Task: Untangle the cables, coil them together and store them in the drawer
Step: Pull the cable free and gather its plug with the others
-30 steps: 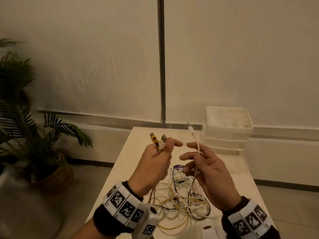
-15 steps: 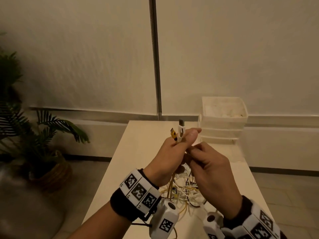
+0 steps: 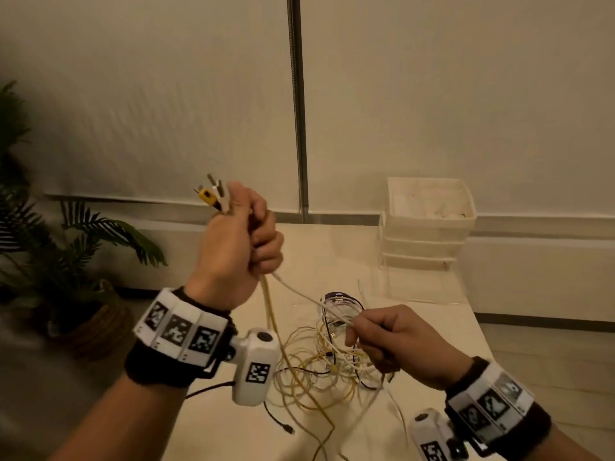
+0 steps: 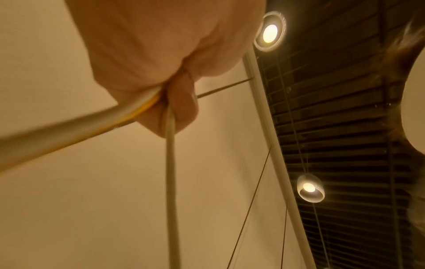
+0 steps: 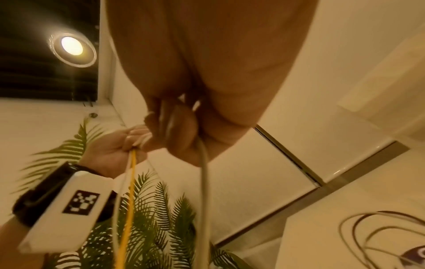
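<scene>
My left hand (image 3: 244,237) is raised above the table and grips a bundle of cable ends, with a yellow plug (image 3: 207,195) and white plugs (image 3: 220,191) sticking out above the fist. A yellow cable (image 3: 271,314) and white cables hang from it to the tangle (image 3: 327,357) of yellow, white and black cables on the table. My right hand (image 3: 372,337) is lower and to the right, just above the tangle, and pinches a white cable (image 3: 299,292) that runs taut up to the left fist. In the wrist views the cables (image 4: 170,163) (image 5: 204,182) leave the curled fingers.
A white stacked drawer unit (image 3: 429,227) stands at the back right of the pale table (image 3: 332,247), its top tray open. A potted palm (image 3: 66,261) is on the floor to the left. A black plug (image 3: 289,429) lies near the front edge.
My left hand has risen and moved left with the plug bundle. My right hand has parted from it, sliding down and right along the white cable.
</scene>
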Available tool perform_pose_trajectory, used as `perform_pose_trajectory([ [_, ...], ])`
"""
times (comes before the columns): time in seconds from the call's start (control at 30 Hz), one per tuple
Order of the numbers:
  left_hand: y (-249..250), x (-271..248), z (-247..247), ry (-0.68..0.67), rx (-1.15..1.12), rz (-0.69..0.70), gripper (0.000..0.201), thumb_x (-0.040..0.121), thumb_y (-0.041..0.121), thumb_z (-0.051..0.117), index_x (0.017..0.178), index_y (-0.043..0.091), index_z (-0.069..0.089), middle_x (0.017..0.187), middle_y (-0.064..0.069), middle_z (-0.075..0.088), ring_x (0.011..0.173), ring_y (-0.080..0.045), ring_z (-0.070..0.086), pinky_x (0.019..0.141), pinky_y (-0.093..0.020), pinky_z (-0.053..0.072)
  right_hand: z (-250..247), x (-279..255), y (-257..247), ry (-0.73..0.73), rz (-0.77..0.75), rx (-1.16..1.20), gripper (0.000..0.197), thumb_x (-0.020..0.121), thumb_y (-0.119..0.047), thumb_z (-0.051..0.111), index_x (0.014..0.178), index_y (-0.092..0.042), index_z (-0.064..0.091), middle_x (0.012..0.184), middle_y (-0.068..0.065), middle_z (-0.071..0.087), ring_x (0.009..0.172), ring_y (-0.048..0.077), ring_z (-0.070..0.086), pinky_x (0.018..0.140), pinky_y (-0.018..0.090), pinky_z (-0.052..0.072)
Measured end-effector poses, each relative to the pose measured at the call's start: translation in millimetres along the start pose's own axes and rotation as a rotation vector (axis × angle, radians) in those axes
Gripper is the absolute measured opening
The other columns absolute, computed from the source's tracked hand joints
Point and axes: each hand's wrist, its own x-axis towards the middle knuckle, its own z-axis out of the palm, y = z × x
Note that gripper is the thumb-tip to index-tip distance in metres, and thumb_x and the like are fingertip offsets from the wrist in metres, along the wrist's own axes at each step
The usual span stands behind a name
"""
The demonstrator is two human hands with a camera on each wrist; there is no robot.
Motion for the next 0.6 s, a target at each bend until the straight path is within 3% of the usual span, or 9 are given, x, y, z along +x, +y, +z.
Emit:
perform_pose_trajectory([
  [0.1,9.4,0.0,-9.9,-0.040,0.284,0.038,0.047,0.101,0.049,0.028,0.073,0.016,0.045,0.055,0.000,0.024,0.040,-0.011,0.018,0.039,-0.017,0.017,-19.4,-2.5,5.3,-0.048,0.068,-0.081,0.026,0.095,-0.030,0.054,0.086,-0.010,0.069,0.052,-0.003,0.040,0.043,0.011,0.031,0.046,0.023,0.026],
  [0.2,7.4,-2.0,-13.8,-0.108,0.613,0.119,0.041,0.103,0.036,0.036,0.077,0.015,0.060,0.050,0.001,0.029,0.036,-0.011,0.024,0.039,-0.019,0.022,-29.6,-4.7,2.1,0.052,0.083,-0.284,0.028,0.097,-0.027,0.050,0.082,-0.010,0.067,0.049,-0.009,0.040,0.042,0.008,0.030,0.044,0.022,0.026],
  [0.27,-2.1,-4.4,-6.8,-0.179,0.799,0.118,0.029,0.101,0.027,0.044,0.090,0.019,0.069,0.052,-0.001,0.035,0.041,-0.005,0.039,0.041,-0.022,0.032,-29.6,-5.2,-4.0,0.124,0.060,-0.392,0.030,0.099,-0.024,0.048,0.078,-0.010,0.064,0.045,-0.011,0.039,0.040,0.008,0.030,0.044,0.023,0.026],
  [0.3,-11.0,-5.7,-1.4,-0.240,0.924,0.129,0.023,0.100,0.023,0.047,0.101,0.020,0.070,0.058,0.001,0.048,0.051,0.002,0.051,0.050,-0.019,0.043,-28.0,-4.8,-7.7,0.138,0.044,-0.407,0.031,0.100,-0.024,0.047,0.078,-0.009,0.063,0.044,-0.011,0.038,0.039,0.008,0.031,0.043,0.024,0.026],
  [0.37,-38.5,-6.1,8.1,-0.391,1.195,0.139,0.027,0.098,0.020,0.055,0.123,0.026,0.065,0.098,0.015,0.071,0.093,0.008,0.061,0.084,-0.019,0.049,-23.6,-3.2,-17.2,0.143,0.004,-0.416,0.033,0.101,-0.024,0.045,0.079,-0.007,0.062,0.044,-0.011,0.039,0.040,0.009,0.031,0.043,0.025,0.027],
  [0.4,-52.0,-7.3,12.0,-0.458,1.269,0.118,0.035,0.097,0.020,0.056,0.130,0.031,0.059,0.117,0.015,0.068,0.107,0.004,0.059,0.094,-0.024,0.047,-21.4,-1.9,-22.0,0.146,-0.023,-0.416,0.033,0.101,-0.023,0.043,0.080,-0.005,0.060,0.044,-0.011,0.039,0.040,0.009,0.032,0.043,0.025,0.027],
  [0.43,-62.2,-9.6,16.7,-0.507,1.283,0.104,0.040,0.096,0.019,0.056,0.133,0.034,0.056,0.123,0.014,0.066,0.112,-0.001,0.059,0.096,-0.029,0.047,-19.6,-1.2,-26.3,0.155,-0.055,-0.418,0.033,0.102,-0.022,0.043,0.080,-0.002,0.059,0.044,-0.011,0.040,0.040,0.007,0.032,0.043,0.024,0.027],
  [0.53,-79.3,-12.7,23.4,-0.492,1.169,0.172,0.027,0.096,0.014,0.051,0.112,0.032,0.061,0.095,0.009,0.071,0.084,-0.010,0.064,0.072,-0.035,0.050,-15.4,-2.4,-34.0,0.188,-0.143,-0.433,0.031,0.102,-0.018,0.042,0.079,-0.004,0.057,0.044,-0.013,0.044,0.039,0.003,0.034,0.044,0.020,0.029],
  [0.6,-81.3,-12.6,23.8,-0.467,1.186,0.235,0.024,0.092,0.006,0.051,0.088,0.029,0.058,0.070,0.008,0.062,0.062,-0.010,0.053,0.056,-0.030,0.040,-13.5,-4.2,-30.9,0.182,-0.134,-0.352,0.031,0.102,-0.021,0.042,0.078,-0.010,0.058,0.045,-0.011,0.042,0.041,0.005,0.031,0.042,0.022,0.027],
])
